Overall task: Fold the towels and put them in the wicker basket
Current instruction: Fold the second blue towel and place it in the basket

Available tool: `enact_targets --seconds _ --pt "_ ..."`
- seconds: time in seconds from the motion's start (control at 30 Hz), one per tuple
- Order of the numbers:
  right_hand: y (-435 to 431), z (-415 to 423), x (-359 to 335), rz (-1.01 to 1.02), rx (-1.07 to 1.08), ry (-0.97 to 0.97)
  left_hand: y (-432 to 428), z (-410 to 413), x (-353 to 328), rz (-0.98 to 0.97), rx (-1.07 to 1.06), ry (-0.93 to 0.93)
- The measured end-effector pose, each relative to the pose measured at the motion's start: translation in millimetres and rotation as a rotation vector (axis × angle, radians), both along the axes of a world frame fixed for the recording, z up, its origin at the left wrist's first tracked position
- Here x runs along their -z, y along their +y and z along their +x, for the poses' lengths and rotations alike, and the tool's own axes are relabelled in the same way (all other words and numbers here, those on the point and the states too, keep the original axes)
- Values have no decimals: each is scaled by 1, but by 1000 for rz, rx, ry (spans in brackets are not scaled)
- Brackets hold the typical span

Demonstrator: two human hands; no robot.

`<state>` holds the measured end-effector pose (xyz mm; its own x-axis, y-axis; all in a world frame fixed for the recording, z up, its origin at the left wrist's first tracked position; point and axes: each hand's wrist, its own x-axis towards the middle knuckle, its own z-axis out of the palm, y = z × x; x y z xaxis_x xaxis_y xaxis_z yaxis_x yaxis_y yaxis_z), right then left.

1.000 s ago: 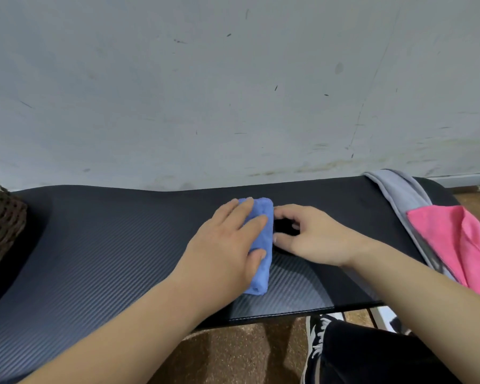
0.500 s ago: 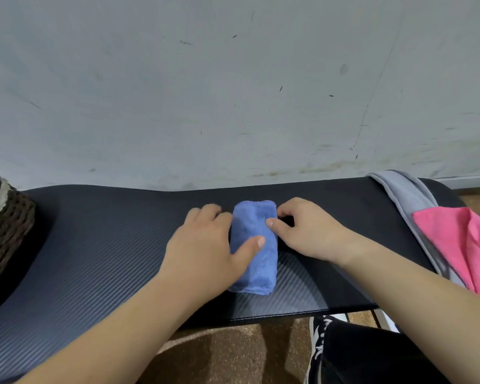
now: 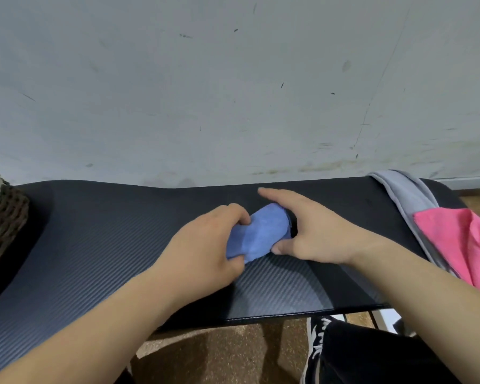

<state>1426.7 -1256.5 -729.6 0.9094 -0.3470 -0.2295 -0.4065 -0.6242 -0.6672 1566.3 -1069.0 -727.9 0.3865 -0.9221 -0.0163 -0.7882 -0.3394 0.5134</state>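
Observation:
A small folded blue towel (image 3: 261,234) lies in the middle of the dark mat (image 3: 100,245), turned at a slant. My left hand (image 3: 205,250) grips its left end, fingers curled over the top and thumb under the near edge. My right hand (image 3: 311,231) rests against the towel's right side with fingers straight, thumb touching its near corner. The dark wicker basket (image 3: 3,217) stands at the far left edge, only partly in view. A pink towel (image 3: 460,245) lies on a grey towel (image 3: 410,198) at the right end.
The mat covers a bench that runs along a pale grey wall (image 3: 233,92). Brown floor (image 3: 219,353) shows below the bench's front edge. My dark trouser leg and a black-and-white shoe (image 3: 316,339) sit at the lower right.
The blue towel has turned from lengthwise to slanted. My left hand went from lying flat on it to gripping its left end. My right hand opened and moved along its right side.

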Motion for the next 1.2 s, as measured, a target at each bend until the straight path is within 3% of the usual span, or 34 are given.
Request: enact_targets --seconds 0.1,0.27,0.37,0.6,0.77,0.93,1.07,1.2 --pt "8 3 -5 -1 -43 -39 16 14 -3 -95 79 -54" --pt "25 10 -19 209 67 -155 46 30 -10 -102 14 -116" --pt "38 12 -22 314 66 -172 73 36 -14 -21 -54 -38" --pt "104 23 -42 472 148 -296 143 45 -51 -37 -97 167" --pt "163 46 -53 508 168 -325 199 62 -74 -201 -307 357" --pt "233 99 -73 528 191 -260 260 96 -91 -384 -505 390" --pt "281 160 -90 496 135 -223 309 131 -112 -435 -639 294" --pt "321 216 -100 423 112 -164 358 170 -139 -359 -800 121"
